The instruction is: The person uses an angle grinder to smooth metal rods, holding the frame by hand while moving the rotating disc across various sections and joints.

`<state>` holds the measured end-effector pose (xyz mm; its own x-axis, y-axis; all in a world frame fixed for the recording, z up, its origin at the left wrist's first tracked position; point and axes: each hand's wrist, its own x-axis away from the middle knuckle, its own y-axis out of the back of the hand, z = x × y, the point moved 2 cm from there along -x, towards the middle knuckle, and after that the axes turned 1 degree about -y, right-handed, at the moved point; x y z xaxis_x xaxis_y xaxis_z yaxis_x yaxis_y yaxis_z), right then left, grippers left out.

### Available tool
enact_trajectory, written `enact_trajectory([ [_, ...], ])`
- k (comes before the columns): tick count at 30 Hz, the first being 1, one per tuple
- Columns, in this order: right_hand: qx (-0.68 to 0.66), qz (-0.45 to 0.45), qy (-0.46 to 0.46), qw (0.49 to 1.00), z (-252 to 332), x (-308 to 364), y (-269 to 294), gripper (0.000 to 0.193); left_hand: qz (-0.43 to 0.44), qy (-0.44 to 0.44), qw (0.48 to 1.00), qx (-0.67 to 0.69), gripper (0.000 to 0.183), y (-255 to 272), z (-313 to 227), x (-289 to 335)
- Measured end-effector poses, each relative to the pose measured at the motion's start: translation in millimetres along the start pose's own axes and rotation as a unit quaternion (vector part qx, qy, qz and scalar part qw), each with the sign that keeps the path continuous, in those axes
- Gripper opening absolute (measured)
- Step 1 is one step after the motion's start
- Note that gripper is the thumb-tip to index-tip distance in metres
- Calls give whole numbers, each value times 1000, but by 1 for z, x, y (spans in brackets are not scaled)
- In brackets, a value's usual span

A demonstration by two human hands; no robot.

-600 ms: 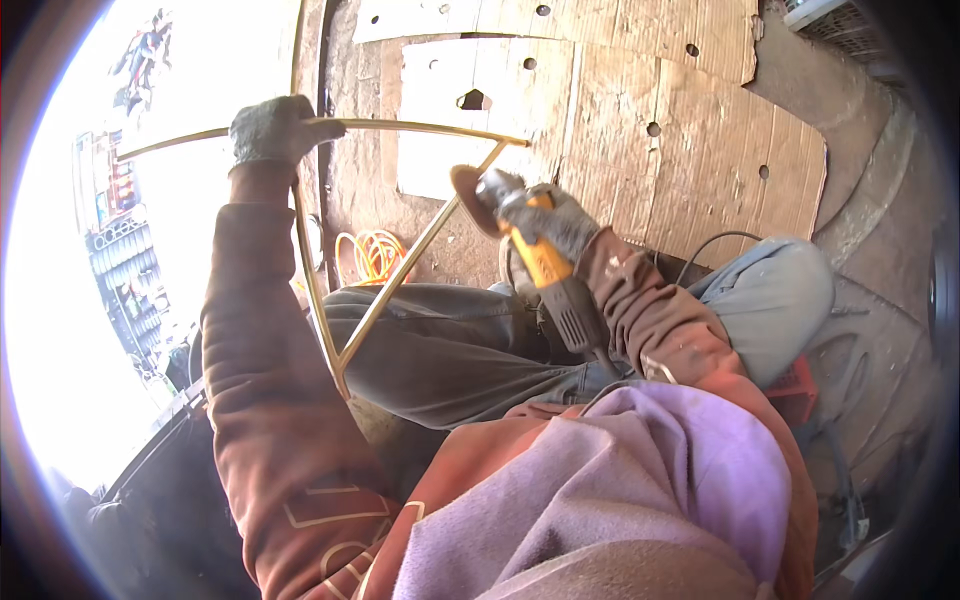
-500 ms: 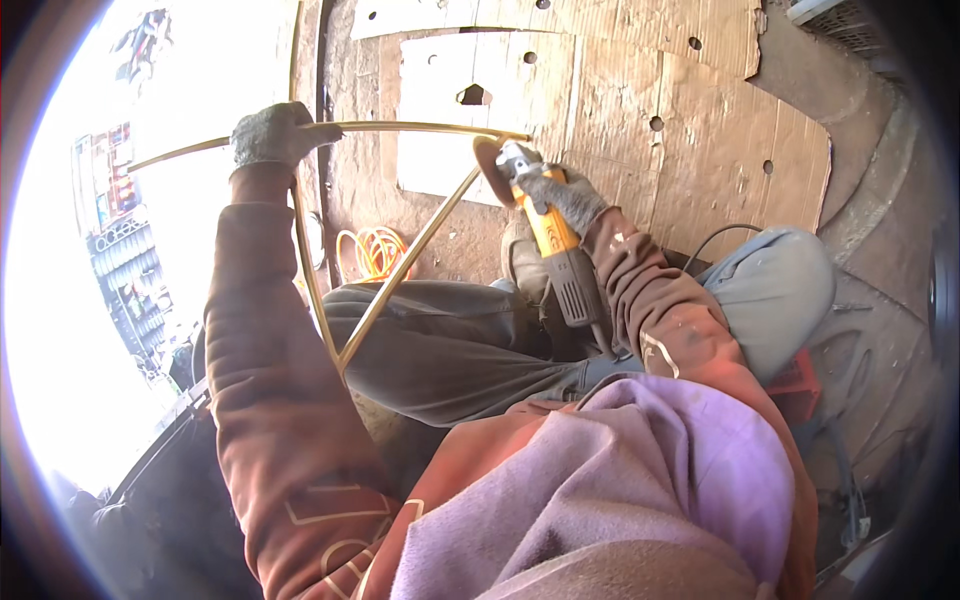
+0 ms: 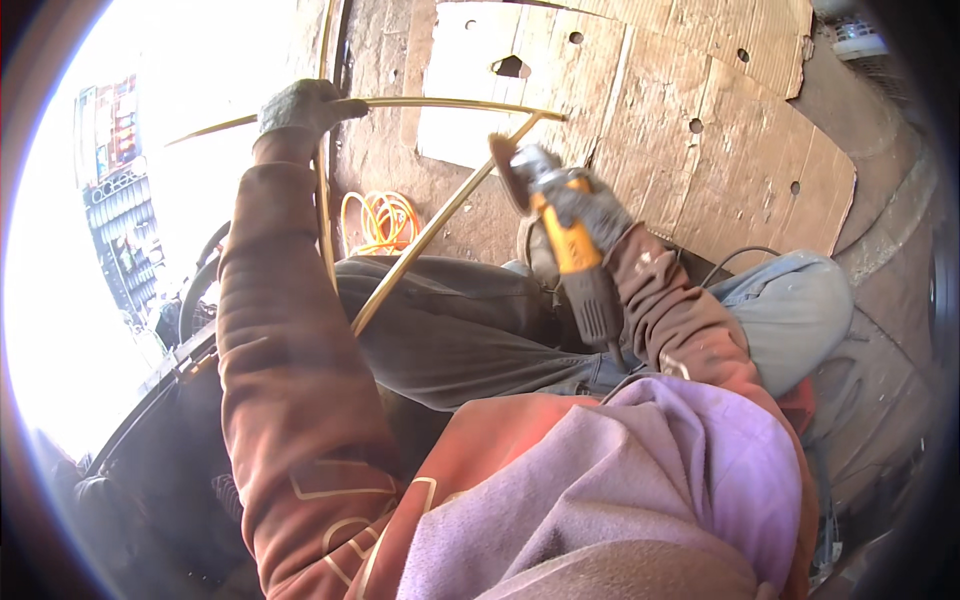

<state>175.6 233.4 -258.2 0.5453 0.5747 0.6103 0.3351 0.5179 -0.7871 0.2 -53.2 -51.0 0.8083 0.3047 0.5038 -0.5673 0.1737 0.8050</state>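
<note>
A frame of thin, brass-coloured metal bars point(image 3: 436, 222) reaches from beside my left leg out over the cardboard. My gloved left hand point(image 3: 298, 108) is closed around it where its curved bar meets a long upright one. In my gloved right hand point(image 3: 592, 205) is a yellow and grey angle grinder point(image 3: 573, 245), gripped near its head. The grinder's brown disc point(image 3: 510, 172) faces the slanting bar and stands a little to the right of it, apart from it. At the far right end the slanting bar joins the curved one.
Flattened cardboard point(image 3: 640, 120) with holes covers the ground ahead. A coiled orange cable point(image 3: 382, 222) lies beyond my bent leg point(image 3: 450, 310). A dark cord point(image 3: 738, 256) arches near my right knee. Bright glare fills the left side, and a red object point(image 3: 798, 405) sits by my right hip.
The grinder has pulled back from the bars' joint, down and to the right, leaving the joint in plain sight. The frame and my left hand appear slightly higher and further right.
</note>
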Motion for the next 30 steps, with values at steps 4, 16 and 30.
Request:
enact_trajectory([
  [4,183,-58,-16,981,21,19,-11,43,-8,9,1000,1,50,-10,9,-4],
  [16,154,46,-54,985,18,32,-29,43,-33,-23,999,2,54,-17,14,-13],
  [30,241,55,-63,967,13,59,-56,49,3,-4,998,-64,59,9,-15,15],
])
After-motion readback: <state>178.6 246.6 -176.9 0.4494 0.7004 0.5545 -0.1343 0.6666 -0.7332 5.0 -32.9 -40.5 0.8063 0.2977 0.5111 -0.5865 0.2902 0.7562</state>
